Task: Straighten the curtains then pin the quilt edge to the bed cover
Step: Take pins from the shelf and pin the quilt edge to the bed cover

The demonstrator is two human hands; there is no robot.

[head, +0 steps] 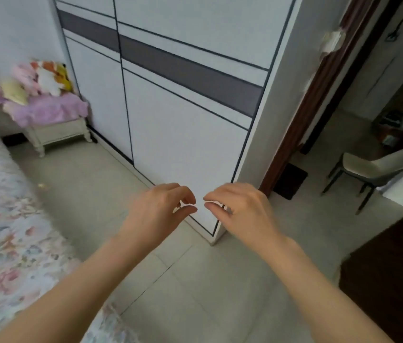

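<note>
The floral quilt [2,219] covers the bed along the left edge of the head view, and its corner reaches the bottom near my left forearm. Curtains are out of view. My left hand [158,209] and my right hand [240,206] are held out side by side over the floor, in front of the wardrobe corner. Each hand has its fingers curled, with thumb and forefinger pinched close. The fingertips of the two hands point at each other, a small gap apart. Nothing can be made out between the fingers; a pin would be too small to tell.
A white wardrobe [183,100] with a grey band stands straight ahead. A small bedside table [57,134] with soft toys sits at the far left. A doorway at the right shows a pale chair [381,167]. Dark furniture [393,280] stands at the lower right. Tiled floor [195,293] lies below.
</note>
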